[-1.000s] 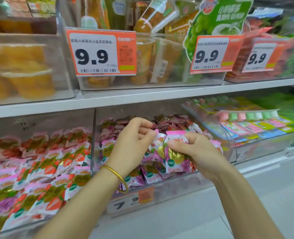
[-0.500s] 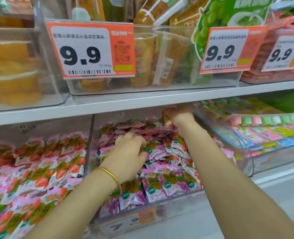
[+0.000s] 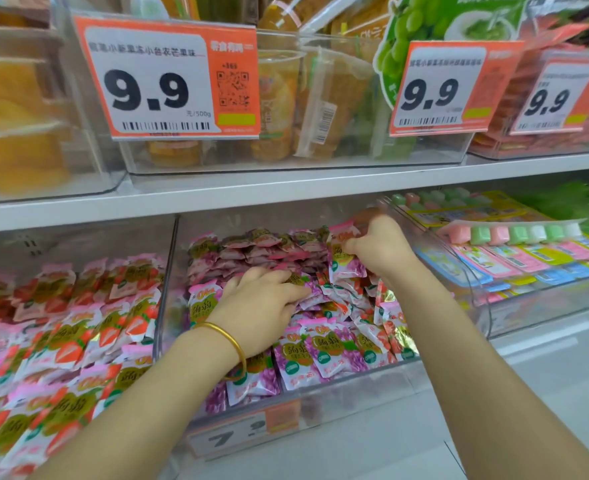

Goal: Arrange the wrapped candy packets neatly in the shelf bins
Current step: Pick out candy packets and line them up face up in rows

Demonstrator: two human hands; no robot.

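Right hand [image 3: 383,247] now pinches an upright candy packet [image 3: 346,263] at the bin's [image 3: 372,379] back-right; left hand [image 3: 262,306] presses flat mid-bin.

The upper shelf [image 3: 286,190] carries three clear bins side by side; the top left bin [image 3: 106,161] holds yellow packs, the top middle bin [image 3: 355,157] orange ones, the top right bin [image 3: 528,152] red ones. The lower shelf [image 3: 545,368] carries three more, close together; the red bin [image 3: 78,237] with red packets [image 3: 61,334], the purple bin [image 3: 338,403] with purple packets [image 3: 324,351], the pastel bin [image 3: 473,299].
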